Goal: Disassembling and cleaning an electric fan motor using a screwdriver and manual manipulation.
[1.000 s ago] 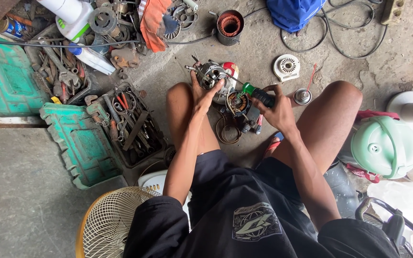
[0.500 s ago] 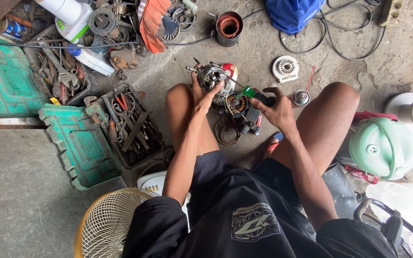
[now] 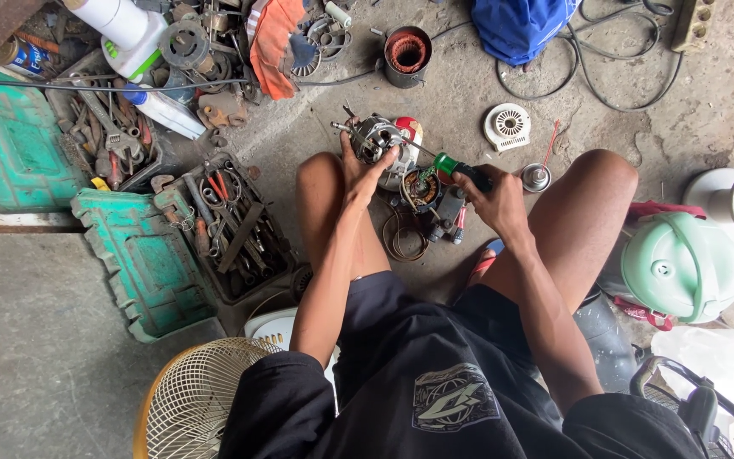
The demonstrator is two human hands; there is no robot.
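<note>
A small fan motor [image 3: 377,136] is gripped in the left hand [image 3: 360,167] above the concrete floor, between the knees. A green-handled screwdriver [image 3: 456,167] is clasped in the right hand [image 3: 496,201], tip at the motor. The open green toolbox [image 3: 142,263] is packed with pliers and wrenches [image 3: 231,225].

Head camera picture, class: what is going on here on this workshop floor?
A person sits on the concrete floor with knees apart. The left hand holds a small metal motor up off the ground. The right hand grips a green-handled screwdriver whose shaft points at the motor. An open toolbox of wrenches lies by the left knee, a fan grille nearer the camera, and a pale green fan housing to the right.
</note>
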